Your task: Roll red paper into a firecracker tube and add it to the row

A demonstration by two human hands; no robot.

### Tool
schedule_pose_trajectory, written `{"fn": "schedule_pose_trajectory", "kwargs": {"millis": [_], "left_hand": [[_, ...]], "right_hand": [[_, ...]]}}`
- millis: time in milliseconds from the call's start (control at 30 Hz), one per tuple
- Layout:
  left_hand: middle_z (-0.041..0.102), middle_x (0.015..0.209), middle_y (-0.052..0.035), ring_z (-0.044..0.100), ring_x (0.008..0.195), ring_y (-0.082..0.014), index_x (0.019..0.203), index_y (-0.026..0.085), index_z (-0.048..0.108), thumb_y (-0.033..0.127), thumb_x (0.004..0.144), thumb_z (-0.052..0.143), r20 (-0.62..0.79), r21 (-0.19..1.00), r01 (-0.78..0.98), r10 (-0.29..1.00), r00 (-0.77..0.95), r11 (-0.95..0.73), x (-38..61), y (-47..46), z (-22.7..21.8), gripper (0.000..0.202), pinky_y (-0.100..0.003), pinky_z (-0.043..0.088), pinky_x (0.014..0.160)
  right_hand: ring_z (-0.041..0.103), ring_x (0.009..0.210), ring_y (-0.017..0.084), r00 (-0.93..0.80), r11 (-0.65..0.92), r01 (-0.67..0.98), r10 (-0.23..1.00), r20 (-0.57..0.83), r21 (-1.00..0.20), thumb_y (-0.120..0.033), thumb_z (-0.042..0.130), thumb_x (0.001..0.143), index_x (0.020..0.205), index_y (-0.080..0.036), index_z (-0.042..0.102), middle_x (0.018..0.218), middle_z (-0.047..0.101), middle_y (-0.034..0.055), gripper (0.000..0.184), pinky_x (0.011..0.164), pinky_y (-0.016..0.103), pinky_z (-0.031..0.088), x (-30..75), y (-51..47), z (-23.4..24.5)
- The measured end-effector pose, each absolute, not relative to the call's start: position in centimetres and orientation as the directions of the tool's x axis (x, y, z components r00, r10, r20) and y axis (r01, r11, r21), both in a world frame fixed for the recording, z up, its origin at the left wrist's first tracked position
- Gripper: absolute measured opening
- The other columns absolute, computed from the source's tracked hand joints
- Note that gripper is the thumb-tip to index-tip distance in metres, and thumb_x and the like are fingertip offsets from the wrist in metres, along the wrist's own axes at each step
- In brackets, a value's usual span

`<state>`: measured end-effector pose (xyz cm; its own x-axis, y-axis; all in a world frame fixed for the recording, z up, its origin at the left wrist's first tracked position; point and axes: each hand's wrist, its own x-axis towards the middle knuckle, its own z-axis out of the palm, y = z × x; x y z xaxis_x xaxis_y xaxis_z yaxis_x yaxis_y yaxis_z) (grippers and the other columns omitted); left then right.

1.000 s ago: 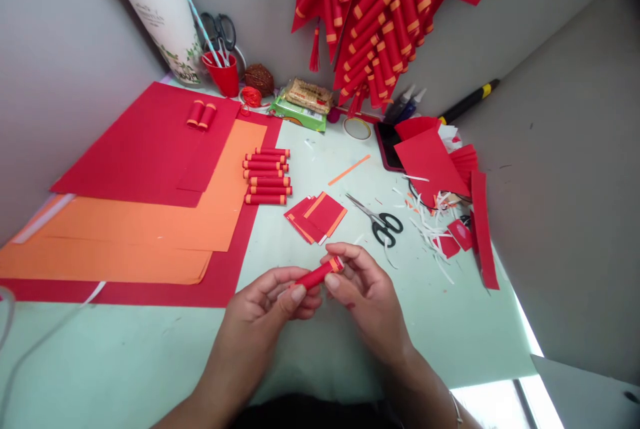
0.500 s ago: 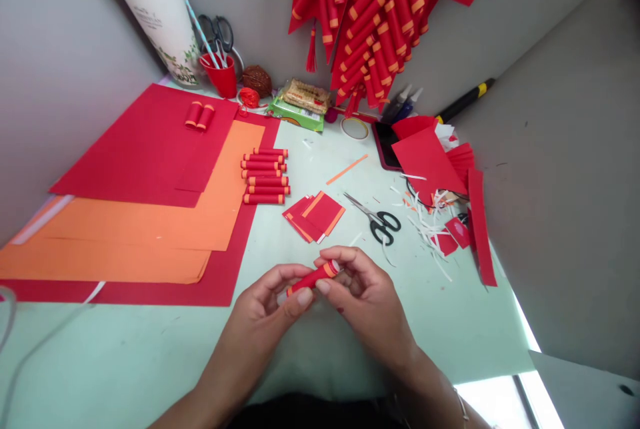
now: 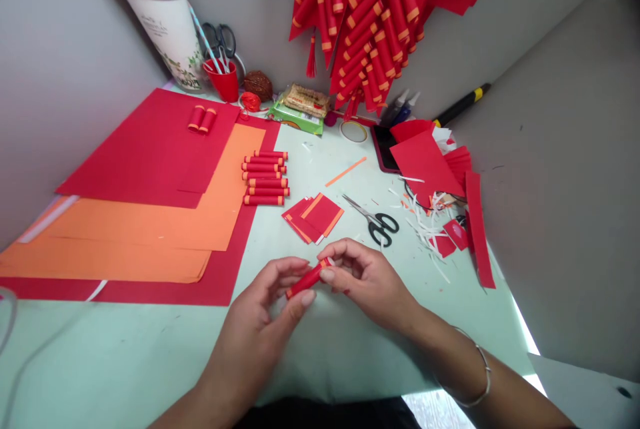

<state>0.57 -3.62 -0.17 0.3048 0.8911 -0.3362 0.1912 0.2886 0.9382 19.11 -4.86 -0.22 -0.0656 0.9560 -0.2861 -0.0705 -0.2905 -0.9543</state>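
Note:
Between my hands, above the front of the table, is a red paper roll (image 3: 306, 280) with orange bands at its ends, tilted up to the right. My left hand (image 3: 267, 302) holds its lower left end between thumb and fingers. My right hand (image 3: 367, 282) pinches the upper right end. Just beyond lie overlapping red paper pieces (image 3: 323, 214) with orange edge strips. Black-handled scissors (image 3: 375, 219) rest to their right, blades pointing up and left. Farther left, several finished red rolls (image 3: 265, 182) lie in a column, and two more rolls (image 3: 202, 119) sit on a red sheet.
Large red sheets (image 3: 145, 149) and orange sheets (image 3: 150, 262) cover the left side. White paper scraps (image 3: 425, 229) and a phone (image 3: 385, 149) are at the right. A white cup (image 3: 160, 22) and red cup (image 3: 226, 86) stand at the back; a roll-covered decoration (image 3: 370, 22) hangs there.
My right hand has shifted its grip, covering more of the roll's upper end, and its forearm has swung right. My left thumb has moved slightly off the roll.

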Motion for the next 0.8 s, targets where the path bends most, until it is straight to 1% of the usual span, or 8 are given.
{"fn": "schedule_pose_trajectory", "kwargs": {"millis": [67,167,267,500,600,667,700,800], "left_hand": [[0.073,0.108,-0.0043,0.068,0.100,-0.0251,0.106,0.028,0.069,0.039,0.080,0.073,-0.242,0.938,0.314,0.925,0.292,0.146,0.5,-3.5,0.2,0.028,-0.031,0.053,0.085],[0.074,0.098,-0.0024,0.069,0.087,-0.0230,0.102,0.030,0.072,0.038,0.083,0.070,-0.170,0.904,0.427,0.925,0.341,0.009,0.4,-2.9,0.8,0.020,-0.027,0.054,0.072],[0.075,0.092,-0.0008,0.070,0.084,-0.0214,0.098,0.032,0.075,0.038,0.087,0.066,-0.141,0.893,0.448,0.914,0.381,-0.049,0.2,-2.2,1.1,0.015,-0.023,0.052,0.065],[0.074,0.087,-0.0007,0.069,0.080,-0.0193,0.110,0.034,0.075,0.033,0.090,0.062,-0.019,0.881,0.424,0.880,0.474,-0.209,0.2,-1.7,0.9,0.024,-0.023,0.052,0.069],[0.075,0.089,-0.0020,0.070,0.080,-0.0209,0.108,0.033,0.076,0.034,0.088,0.064,-0.032,0.884,0.419,0.869,0.494,-0.206,0.6,-1.0,0.9,0.023,-0.021,0.052,0.059],[0.076,0.089,-0.0024,0.070,0.080,-0.0224,0.100,0.032,0.077,0.036,0.085,0.067,-0.067,0.888,0.429,0.875,0.480,-0.168,0.8,-0.3,1.0,0.019,-0.021,0.050,0.053],[0.077,0.089,-0.0025,0.071,0.081,-0.0232,0.096,0.031,0.077,0.037,0.083,0.068,-0.084,0.894,0.425,0.881,0.465,-0.139,1.0,0.0,1.0,0.017,-0.022,0.052,0.056],[0.078,0.092,-0.0033,0.072,0.087,-0.0251,0.095,0.029,0.078,0.037,0.082,0.069,-0.132,0.930,0.367,0.892,0.433,-0.040,1.2,0.8,0.7,0.018,-0.027,0.055,0.075]], "right_hand": [[0.053,0.062,0.009,-0.087,-0.286,-0.105,0.957,-0.278,-0.952,-0.031,0.075,0.080,0.090,-0.022,0.066,0.072,0.059,-0.0046,0.017,0.060,0.022,0.045,19.0,-4.6,-0.5],[0.051,0.059,0.009,-0.122,-0.261,-0.130,0.962,-0.246,-0.956,-0.035,0.077,0.077,0.089,-0.022,0.065,0.071,0.058,-0.0045,0.022,0.056,0.023,0.043,18.7,-4.4,-0.9],[0.051,0.061,0.010,-0.108,-0.197,-0.082,0.976,-0.187,-0.977,-0.034,0.078,0.075,0.090,-0.022,0.065,0.071,0.058,-0.0042,0.023,0.057,0.023,0.044,18.7,-4.4,-1.3],[0.057,0.066,0.014,-0.062,0.031,0.101,0.998,0.024,-0.994,-0.032,0.074,0.080,0.084,-0.023,0.065,0.076,0.065,-0.0009,0.013,0.061,0.028,0.049,19.5,-4.6,-1.3],[0.056,0.065,0.014,-0.044,0.071,0.117,0.997,0.067,-0.991,-0.030,0.072,0.081,0.085,-0.023,0.066,0.075,0.064,-0.0011,0.010,0.061,0.027,0.048,19.6,-4.6,-1.6],[0.056,0.066,0.013,-0.027,0.063,0.107,0.998,0.060,-0.992,-0.028,0.072,0.082,0.090,-0.023,0.066,0.076,0.063,-0.0016,0.011,0.062,0.028,0.048,19.5,-4.5,-2.0],[0.056,0.067,0.013,-0.026,0.054,0.087,0.998,0.052,-0.995,-0.028,0.072,0.081,0.094,-0.024,0.065,0.078,0.063,-0.0015,0.015,0.063,0.028,0.048,19.5,-4.5,-2.2],[0.060,0.073,0.014,-0.029,0.026,-0.017,0.999,0.027,-1.000,-0.028,0.074,0.080,0.107,-0.027,0.062,0.088,0.066,-0.0007,0.029,0.068,0.029,0.051,19.5,-4.4,-2.8]]}}
